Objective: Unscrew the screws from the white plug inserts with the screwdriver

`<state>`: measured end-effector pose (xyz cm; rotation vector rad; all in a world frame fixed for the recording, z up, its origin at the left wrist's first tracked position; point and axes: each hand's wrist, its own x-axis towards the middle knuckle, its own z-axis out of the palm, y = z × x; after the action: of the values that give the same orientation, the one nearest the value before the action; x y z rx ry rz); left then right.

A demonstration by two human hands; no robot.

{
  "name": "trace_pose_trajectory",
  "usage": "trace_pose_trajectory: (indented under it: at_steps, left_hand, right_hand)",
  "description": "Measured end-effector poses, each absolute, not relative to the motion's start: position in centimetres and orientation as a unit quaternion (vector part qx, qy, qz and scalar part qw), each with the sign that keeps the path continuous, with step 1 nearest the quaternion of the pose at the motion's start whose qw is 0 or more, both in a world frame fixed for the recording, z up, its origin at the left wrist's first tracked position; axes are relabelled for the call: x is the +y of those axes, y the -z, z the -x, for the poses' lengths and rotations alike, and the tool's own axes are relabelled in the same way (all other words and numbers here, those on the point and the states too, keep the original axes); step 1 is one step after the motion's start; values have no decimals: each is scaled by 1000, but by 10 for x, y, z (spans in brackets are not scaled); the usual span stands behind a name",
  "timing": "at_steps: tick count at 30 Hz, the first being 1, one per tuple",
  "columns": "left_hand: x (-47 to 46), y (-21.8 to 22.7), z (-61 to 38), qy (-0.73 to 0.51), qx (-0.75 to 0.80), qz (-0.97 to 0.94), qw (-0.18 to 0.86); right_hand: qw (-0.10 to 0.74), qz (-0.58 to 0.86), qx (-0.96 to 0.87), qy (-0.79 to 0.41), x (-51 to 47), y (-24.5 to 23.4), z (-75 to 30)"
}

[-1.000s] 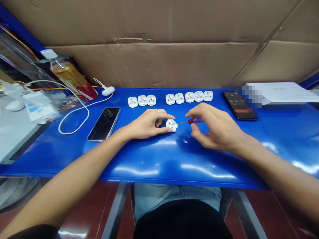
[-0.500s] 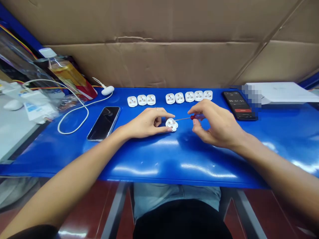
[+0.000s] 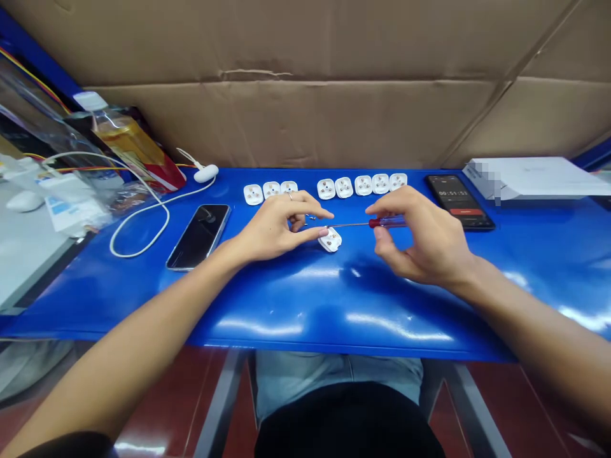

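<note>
One rounded-square white plastic piece with metal contacts point(image 3: 330, 240) at mid worktop point(image 3: 296, 305) (glossy blue), right by the left hand point(image 3: 281, 222). Left thumb overlaps its far edge; thumb and forefinger tips stand apart, screwdriver tip between them. Can't tell if the thumb presses on it. One slim screwdriver with red-and-clear handle point(image 3: 375, 222), clamped in the right hand point(image 3: 424, 235), shaft pointing left.

Eight similar white pieces in the far row: three on the left point(image 3: 272, 189), five on the right point(image 3: 363, 185). Few tiny metallic bits point(image 3: 312, 218) behind left fingers, too small to count.

Two dark phones: one left point(image 3: 198, 236), one far right point(image 3: 459, 202), timer lit. One flat white box point(image 3: 548, 177) far right.
</note>
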<state>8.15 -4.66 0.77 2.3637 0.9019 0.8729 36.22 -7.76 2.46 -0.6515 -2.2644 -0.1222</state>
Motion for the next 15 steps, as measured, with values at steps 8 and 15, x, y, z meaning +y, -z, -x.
trace_pose_trajectory:
  at_steps: [8, 15]
  left_hand:
    - [-44, -8, -79, -319, 339, -858, 217]
    - [-29, 7, -69, -270, 388, -873, 118]
  right_hand:
    - [406, 227, -884, 50, -75, -21, -360]
    - [390, 250, -885, 48, -76, -19, -362]
